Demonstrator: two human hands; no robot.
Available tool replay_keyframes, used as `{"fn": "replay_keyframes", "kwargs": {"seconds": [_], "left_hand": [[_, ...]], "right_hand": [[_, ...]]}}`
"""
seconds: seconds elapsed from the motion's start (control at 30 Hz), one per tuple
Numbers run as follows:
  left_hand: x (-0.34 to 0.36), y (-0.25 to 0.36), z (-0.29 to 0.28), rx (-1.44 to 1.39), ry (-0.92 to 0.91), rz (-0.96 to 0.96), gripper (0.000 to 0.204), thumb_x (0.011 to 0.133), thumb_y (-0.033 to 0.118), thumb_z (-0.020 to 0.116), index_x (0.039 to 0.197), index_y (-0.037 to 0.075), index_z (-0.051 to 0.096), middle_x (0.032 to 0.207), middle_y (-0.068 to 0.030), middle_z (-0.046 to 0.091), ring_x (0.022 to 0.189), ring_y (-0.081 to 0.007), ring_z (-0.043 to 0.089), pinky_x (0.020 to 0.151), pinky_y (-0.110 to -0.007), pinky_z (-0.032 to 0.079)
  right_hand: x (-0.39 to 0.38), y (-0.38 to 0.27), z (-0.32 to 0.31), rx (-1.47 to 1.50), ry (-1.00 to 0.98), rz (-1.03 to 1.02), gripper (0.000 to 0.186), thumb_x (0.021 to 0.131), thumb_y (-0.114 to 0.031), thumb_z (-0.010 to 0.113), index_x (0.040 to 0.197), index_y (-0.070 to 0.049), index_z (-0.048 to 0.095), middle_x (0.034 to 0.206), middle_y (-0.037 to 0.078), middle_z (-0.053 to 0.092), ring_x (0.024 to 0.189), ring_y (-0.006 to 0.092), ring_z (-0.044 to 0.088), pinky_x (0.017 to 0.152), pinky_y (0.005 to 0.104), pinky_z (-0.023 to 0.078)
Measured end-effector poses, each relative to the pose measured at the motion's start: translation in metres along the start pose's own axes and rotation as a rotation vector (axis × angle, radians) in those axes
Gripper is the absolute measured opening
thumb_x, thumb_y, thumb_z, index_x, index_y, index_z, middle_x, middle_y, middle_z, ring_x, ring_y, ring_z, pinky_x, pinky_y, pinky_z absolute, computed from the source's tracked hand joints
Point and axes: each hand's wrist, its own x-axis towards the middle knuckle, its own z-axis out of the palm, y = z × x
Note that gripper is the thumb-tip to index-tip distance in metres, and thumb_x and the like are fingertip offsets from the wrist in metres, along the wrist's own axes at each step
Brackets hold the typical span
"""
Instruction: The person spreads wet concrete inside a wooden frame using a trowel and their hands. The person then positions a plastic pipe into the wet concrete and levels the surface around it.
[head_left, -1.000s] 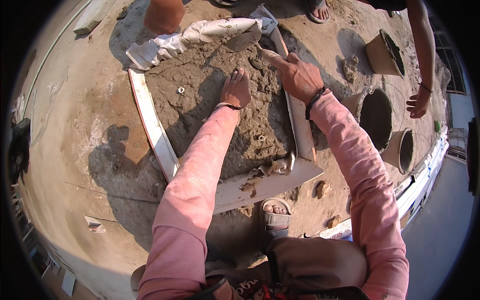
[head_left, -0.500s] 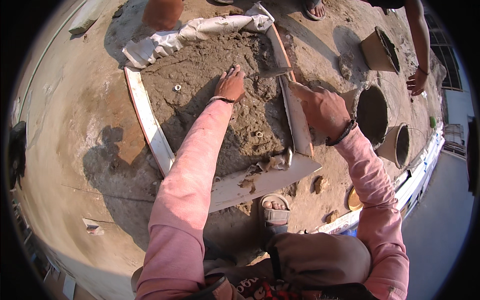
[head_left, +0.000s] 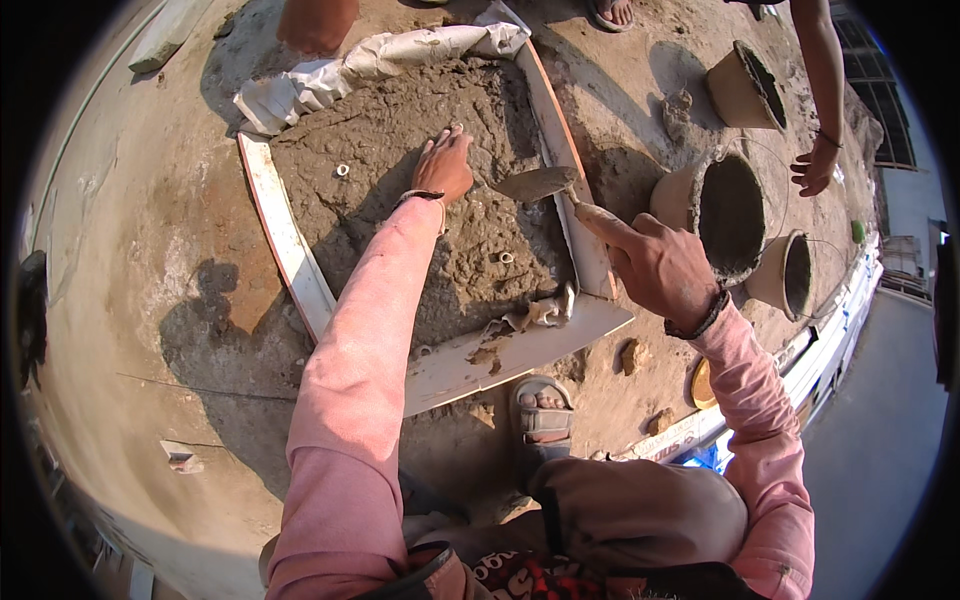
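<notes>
Wet grey concrete (head_left: 400,130) fills a shallow four-sided form. My left hand (head_left: 445,165) rests on the concrete's surface, fingers stretched out and holding nothing. My right hand (head_left: 665,268) is wrapped round the wooden handle of a trowel (head_left: 537,184), just outside the form's right side. The trowel's mortar-smeared blade reaches over that side board (head_left: 578,200) and hangs above the concrete. Two small pale rings, a far one (head_left: 342,170) and a nearer one (head_left: 506,257), stick up from the concrete.
Crumpled white sheeting (head_left: 385,55) lines the far edge; a white board (head_left: 520,355) bounds the near edge. Mortar-stained buckets (head_left: 676,195) stand at right, beside another person's hand (head_left: 816,168). Another person's limb shows at the far left. My sandalled foot (head_left: 545,405) is by the near board.
My right hand has drawn the trowel nearer and slightly right, and the blade's flat face now shows more. My left hand stays on the concrete. The whole view has shifted slightly.
</notes>
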Motion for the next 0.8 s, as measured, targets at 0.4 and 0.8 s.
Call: {"fn": "replay_keyframes", "kwargs": {"seconds": [0.4,0.8], "left_hand": [[-0.101,0.119,0.051,-0.464,-0.575,-0.091,0.06,0.083,0.025,0.046,0.137,0.001,0.035,0.137,-0.0229,0.042,0.125,-0.034,0.043,0.102,-0.039,0.035],[-0.099,0.172,0.092,-0.604,-0.482,-0.14,0.063,0.081,0.024,0.048,0.14,0.009,0.032,0.122,-0.024,0.055,0.107,-0.0367,0.057,0.088,-0.041,0.047]], "right_hand": [[0.016,0.009,-0.001,0.021,-0.015,-0.045,0.037,0.079,-0.012,0.052,0.115,-0.018,0.059,0.067,0.016,0.061,0.061,0.0338,0.061,0.052,0.0433,0.048],[0.011,0.024,0.049,0.194,0.117,0.133,0.038,0.085,-0.013,0.047,0.123,-0.009,0.051,0.085,0.023,0.064,0.079,0.0393,0.063,0.067,0.0446,0.05]]}}
